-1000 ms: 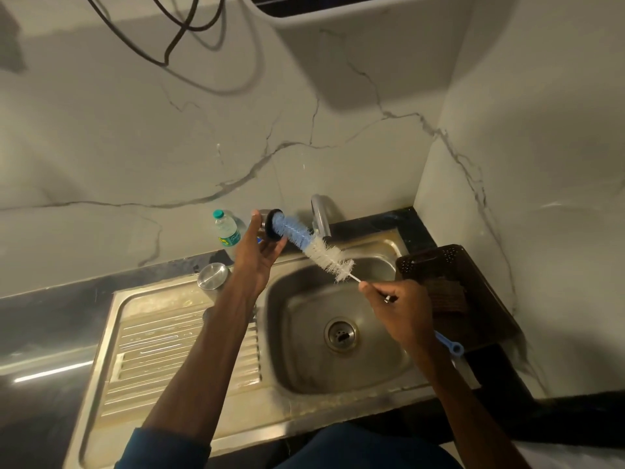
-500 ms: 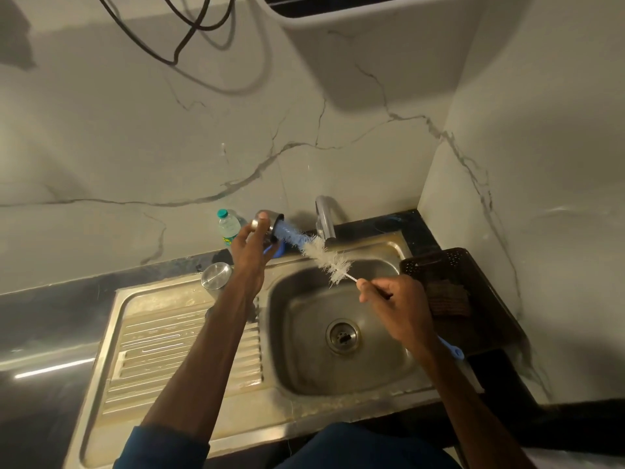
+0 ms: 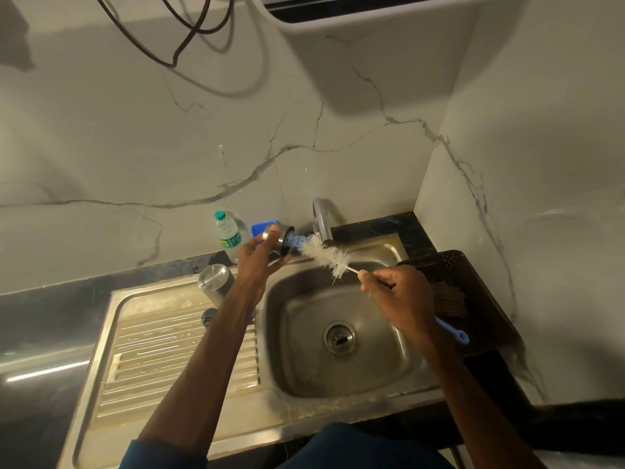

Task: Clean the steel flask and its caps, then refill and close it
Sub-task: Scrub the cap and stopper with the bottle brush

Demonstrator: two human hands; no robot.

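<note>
Head view: left hand (image 3: 260, 262) grips steel cap (image 3: 275, 240) at 11 o'clock of sink (image 3: 372, 370). Right hand (image 3: 402, 299) clenches bottle brush (image 3: 324, 253), tip inside cap. Best to twist brush deep and hold cap steady.

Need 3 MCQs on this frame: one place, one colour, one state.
1. Where does the flask stand? A basin B drainboard C basket
2. The bottle has a lid that is: A green B red C white
3. The brush tip is: A lying in the basin B hung on the tap C inside the cap
Answers: 1 B, the flask is upright on the drainboard. 2 A, the lid shows green. 3 C, the right hand holds the brush in the cap, which the left hand grips.
</note>
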